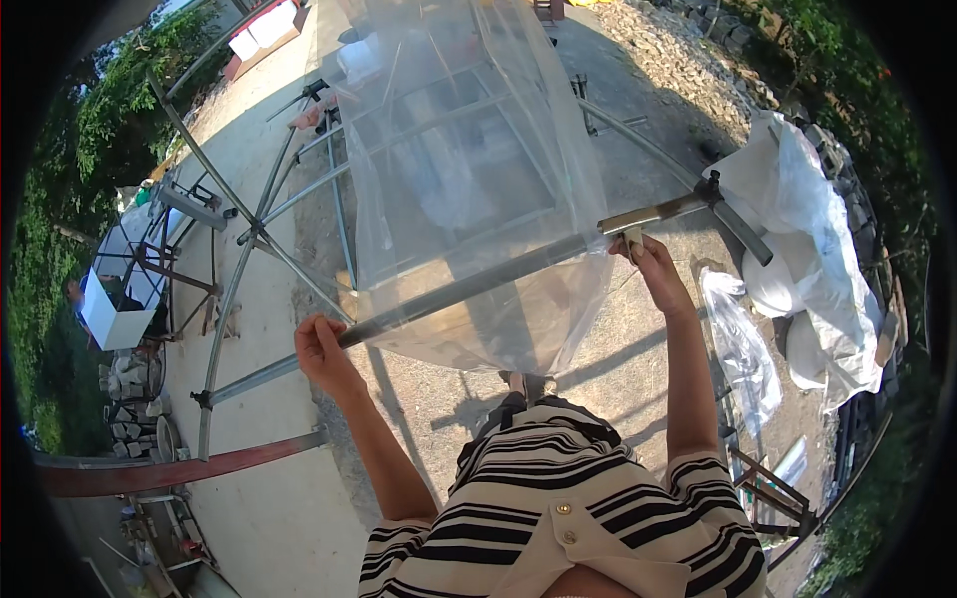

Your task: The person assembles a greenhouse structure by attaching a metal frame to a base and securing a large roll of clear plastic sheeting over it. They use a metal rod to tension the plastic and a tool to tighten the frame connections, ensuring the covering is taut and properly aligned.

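A clear plastic sheet (449, 189) hangs over a metal pipe frame and falls below its near crossbar. A dark grey length (469, 287) runs slantwise along that crossbar, over the sheet. My left hand (327, 354) is closed at its left end, fingertips pinched together beside the pipe (254, 379); what they grip, if anything, is hidden. My right hand (650, 267) is closed, at the bar's right part, with a small pale piece (635, 246) between thumb and fingers. Just above it lies a shiny bare pipe section (630, 219), leading to a dark clamp (710, 189).
Crossed pipes (259, 224) stand at the left of the sheet. White plastic sacks and sheeting (822, 289) lie at the right, near a rubble heap (668, 50). A red beam (179, 465) crosses the lower left. A wooden stool (783, 493) is at the lower right.
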Demonstrator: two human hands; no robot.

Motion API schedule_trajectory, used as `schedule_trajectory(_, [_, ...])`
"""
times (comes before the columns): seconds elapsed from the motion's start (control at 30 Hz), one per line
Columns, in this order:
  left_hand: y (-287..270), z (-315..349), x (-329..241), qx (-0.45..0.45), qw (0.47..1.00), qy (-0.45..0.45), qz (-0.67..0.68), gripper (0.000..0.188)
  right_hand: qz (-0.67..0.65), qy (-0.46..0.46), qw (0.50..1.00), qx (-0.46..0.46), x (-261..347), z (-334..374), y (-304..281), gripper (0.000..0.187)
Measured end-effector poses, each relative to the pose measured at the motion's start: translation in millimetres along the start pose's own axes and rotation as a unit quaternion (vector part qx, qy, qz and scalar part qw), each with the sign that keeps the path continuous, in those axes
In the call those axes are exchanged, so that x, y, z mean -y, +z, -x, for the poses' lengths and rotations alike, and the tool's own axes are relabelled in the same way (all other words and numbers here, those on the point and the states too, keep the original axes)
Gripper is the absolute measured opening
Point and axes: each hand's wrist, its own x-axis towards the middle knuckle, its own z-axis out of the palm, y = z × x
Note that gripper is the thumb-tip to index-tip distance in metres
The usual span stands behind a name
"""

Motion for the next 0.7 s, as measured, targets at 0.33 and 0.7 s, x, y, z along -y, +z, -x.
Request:
schedule_trajectory(0.33, [37.3, 21.8, -25.9, 0.118, 0.916, 0.148, -0.354, 0.01, 0.08, 0.042, 0.988, 0.124, 39.2, -10.1, 12.6, 0.039])
schedule_trajectory(0.7, [-58.5, -18.8, 13.7, -0.182, 0.978, 0.095, -0.028, 0.012, 0.071, 0.02, 0.992, 0.1, 37.9, -17.7, 22.1, 0.04])
